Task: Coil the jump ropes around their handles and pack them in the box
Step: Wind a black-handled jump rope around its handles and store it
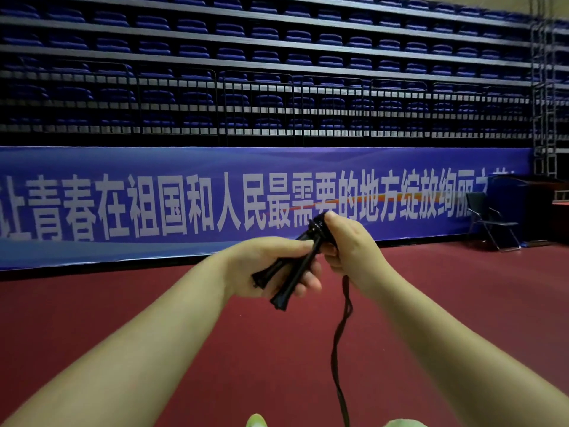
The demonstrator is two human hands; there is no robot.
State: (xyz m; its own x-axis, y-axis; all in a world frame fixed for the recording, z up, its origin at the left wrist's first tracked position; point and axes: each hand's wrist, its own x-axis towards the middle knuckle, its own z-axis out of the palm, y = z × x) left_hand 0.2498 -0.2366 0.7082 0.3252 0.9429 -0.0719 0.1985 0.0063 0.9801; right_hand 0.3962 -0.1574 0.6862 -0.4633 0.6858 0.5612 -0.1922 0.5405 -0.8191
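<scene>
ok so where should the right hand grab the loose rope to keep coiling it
Pinch the loose rope just below the handles, coming from the right. It hangs there as a slack doubled strand, and the left hand already covers the handles' left side.

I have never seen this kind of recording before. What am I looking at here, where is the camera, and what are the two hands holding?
There is no machine here. The one picture comes from a camera worn on a person's head, looking forward and down, so both forearms reach into view from below.

The left hand grips two black jump rope handles side by side. The right hand pinches the upper end of the handles, where the black rope seems to be wound on. The loose rest of the rope hangs down from the right hand toward the bottom edge.

Below is a dark red floor. Behind stand a long blue banner with white characters, rows of folded blue seats, and a folding chair on the right. No box is visible.
</scene>
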